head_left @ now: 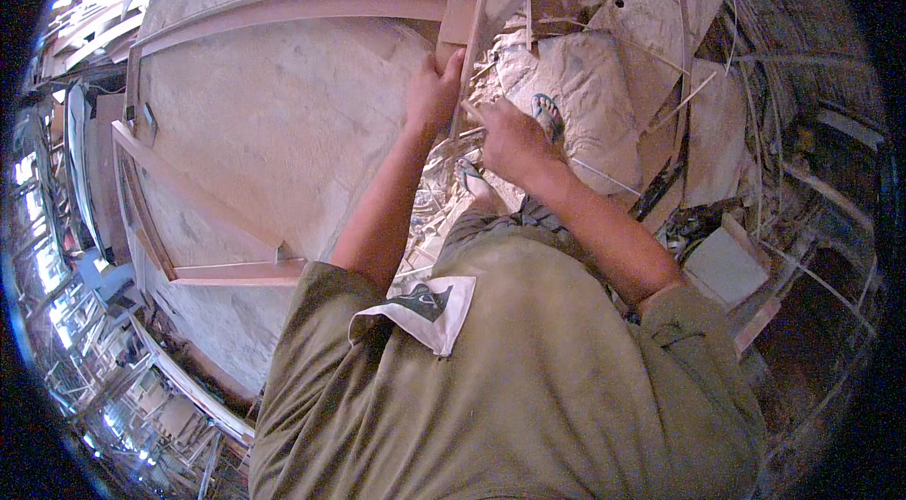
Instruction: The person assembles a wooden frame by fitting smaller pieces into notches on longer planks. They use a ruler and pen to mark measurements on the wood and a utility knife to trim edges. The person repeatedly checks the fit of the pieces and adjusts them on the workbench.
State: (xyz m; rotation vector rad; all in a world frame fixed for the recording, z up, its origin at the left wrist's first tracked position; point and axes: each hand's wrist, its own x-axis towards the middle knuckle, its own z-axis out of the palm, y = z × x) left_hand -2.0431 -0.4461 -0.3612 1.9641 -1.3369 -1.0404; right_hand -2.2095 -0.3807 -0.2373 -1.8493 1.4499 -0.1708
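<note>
At the table's [255, 113] right edge, the left hand [433, 96] clasps the leftward-running wooden frame [311, 4]; the right hand [518, 143], just outside, grips a pale stick [473, 112].

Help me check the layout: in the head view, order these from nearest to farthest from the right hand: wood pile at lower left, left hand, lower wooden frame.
From the right hand:
1. Left hand, just left, at the larger frame's right end.
2. Lower wooden frame, the worktable's left side.
3. Wood pile, lower left, past the worktable.
</note>
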